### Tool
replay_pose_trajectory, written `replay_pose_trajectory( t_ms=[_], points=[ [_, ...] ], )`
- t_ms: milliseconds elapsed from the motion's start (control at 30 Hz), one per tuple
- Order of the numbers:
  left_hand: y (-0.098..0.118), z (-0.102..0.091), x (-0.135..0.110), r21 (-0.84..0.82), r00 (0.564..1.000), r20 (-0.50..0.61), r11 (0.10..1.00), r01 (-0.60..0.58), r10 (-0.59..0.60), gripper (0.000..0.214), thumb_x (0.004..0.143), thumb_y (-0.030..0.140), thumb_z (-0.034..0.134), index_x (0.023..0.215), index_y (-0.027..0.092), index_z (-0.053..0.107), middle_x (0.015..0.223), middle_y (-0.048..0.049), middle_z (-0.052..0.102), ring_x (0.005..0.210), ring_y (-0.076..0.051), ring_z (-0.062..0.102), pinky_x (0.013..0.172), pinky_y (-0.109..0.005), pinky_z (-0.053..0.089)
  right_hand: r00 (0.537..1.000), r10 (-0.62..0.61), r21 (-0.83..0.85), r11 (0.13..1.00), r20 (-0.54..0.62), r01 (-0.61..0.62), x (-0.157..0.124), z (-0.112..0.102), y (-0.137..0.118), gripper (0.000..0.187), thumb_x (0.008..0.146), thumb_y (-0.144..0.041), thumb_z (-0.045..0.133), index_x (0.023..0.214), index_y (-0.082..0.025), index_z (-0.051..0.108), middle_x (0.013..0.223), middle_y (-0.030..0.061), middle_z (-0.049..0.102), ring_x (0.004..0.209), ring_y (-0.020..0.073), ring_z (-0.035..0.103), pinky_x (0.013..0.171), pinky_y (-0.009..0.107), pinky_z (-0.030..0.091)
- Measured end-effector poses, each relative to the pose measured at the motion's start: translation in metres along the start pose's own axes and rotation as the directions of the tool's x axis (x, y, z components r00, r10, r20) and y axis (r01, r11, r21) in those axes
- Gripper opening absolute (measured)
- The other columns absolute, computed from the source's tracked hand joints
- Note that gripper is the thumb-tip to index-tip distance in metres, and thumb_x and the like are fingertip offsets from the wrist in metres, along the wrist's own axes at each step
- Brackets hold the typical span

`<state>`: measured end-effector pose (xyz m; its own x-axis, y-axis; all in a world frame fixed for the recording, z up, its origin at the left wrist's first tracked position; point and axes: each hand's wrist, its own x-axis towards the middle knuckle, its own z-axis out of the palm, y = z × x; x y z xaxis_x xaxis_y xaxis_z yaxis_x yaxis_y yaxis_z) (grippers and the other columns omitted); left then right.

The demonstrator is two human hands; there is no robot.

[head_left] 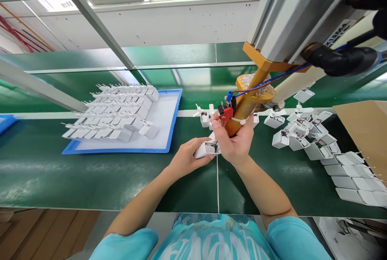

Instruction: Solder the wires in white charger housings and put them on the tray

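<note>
- At the middle of the worktop point(145, 177), just 6 o'clock of view centre: white housing point(199, 150), open end showing wires.
- Left hand point(189, 157): fingers closed round this housing.
- Right hand point(237, 141): just beside it at 2 o'clock, thumb and fingers partly behind a yellow rod point(242, 111) bearing a red switch point(226, 113); grip, and any contact with the rod, cannot be told.
- From the housing, 10 o'clock: blue-rimmed tray point(174, 119), rows of white units point(121, 115).
- 3 o'clock: loose white cases point(299, 131), carton point(365, 127) beyond.
</note>
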<state>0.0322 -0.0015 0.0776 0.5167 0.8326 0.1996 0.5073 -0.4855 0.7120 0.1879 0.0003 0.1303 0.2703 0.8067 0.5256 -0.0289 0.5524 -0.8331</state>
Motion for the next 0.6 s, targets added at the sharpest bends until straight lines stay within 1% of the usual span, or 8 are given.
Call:
replay_pose_trajectory(
  t_ms=[100,233,400,600],
  points=[
    [0.0009,-0.0005,0.0000,0.002,1.000,0.002,1.000,0.004,-0.004,0.033,0.085,0.040,0.065,0.110,0.020,0.064,0.087,-0.0030,0.069,0.076,-0.018,0.063,0.070,-0.026,0.051,1.000,-0.001,-0.009,1.000,-0.011,0.001,0.0002,-0.0006,0.0010,0.026,0.081,-0.029,0.063,0.093,-0.027,0.040,0.062,-0.0085,0.052,0.047,0.0101,0.049,0.051,0.028,0.048],
    [0.0013,0.0010,-0.0009,-0.015,1.000,0.001,1.000,0.003,-0.003,0.031,0.085,0.039,0.064,0.108,0.019,0.064,0.088,-0.0034,0.070,0.077,-0.018,0.064,0.071,-0.027,0.052,1.000,-0.003,-0.007,1.000,-0.002,0.003,0.0012,-0.0007,0.0005,0.030,0.079,-0.029,0.066,0.096,-0.028,0.040,0.061,-0.0090,0.052,0.053,0.0122,0.053,0.056,0.030,0.051],
    [0.0005,0.0038,-0.0007,-0.026,1.000,0.001,1.000,0.010,-0.010,0.032,0.084,0.038,0.064,0.109,0.019,0.065,0.090,-0.0040,0.070,0.077,-0.018,0.064,0.072,-0.028,0.052,1.000,0.020,0.005,1.000,-0.003,-0.020,0.0011,-0.0008,0.0012,0.023,0.082,-0.028,0.062,0.094,-0.026,0.043,0.065,-0.0082,0.057,0.045,0.0084,0.047,0.054,0.029,0.050],
    [-0.0006,0.0063,0.0000,-0.064,0.999,-0.002,0.997,0.044,-0.044,0.034,0.083,0.039,0.065,0.110,0.019,0.065,0.087,-0.0042,0.071,0.075,-0.019,0.064,0.070,-0.029,0.052,1.000,0.018,-0.010,1.000,0.024,-0.018,0.0024,-0.0001,-0.0020,0.028,0.078,-0.032,0.067,0.091,-0.027,0.043,0.054,-0.0112,0.045,0.046,0.0099,0.046,0.053,0.029,0.049]
  ],
)
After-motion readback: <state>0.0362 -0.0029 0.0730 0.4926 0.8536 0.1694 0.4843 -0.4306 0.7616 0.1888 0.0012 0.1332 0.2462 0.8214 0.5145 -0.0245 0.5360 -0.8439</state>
